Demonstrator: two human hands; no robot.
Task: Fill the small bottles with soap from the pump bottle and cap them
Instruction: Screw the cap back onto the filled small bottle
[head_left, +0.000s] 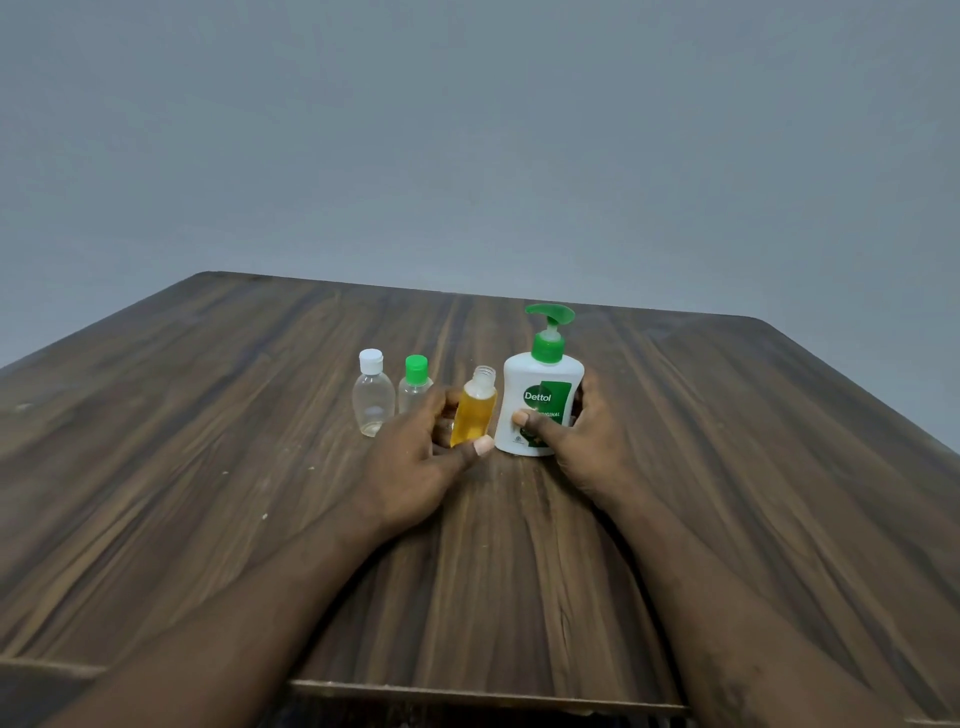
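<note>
On a wooden tabletop, the left hand is gripping an uncapped, soap-filled small bottle while the right hand is clasping the pump bottle beside it; capping should probably be kept upright and steady.

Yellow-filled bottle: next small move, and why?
Probably free the right hand from the pump bottle and fetch a cap for the yellow-filled bottle. It looks full to the shoulder, its threaded neck is open, and the left hand grips it beside the pump bottle. No loose cap shows; the white-capped bottle and green-capped bottle stand closed and look clear.
</note>
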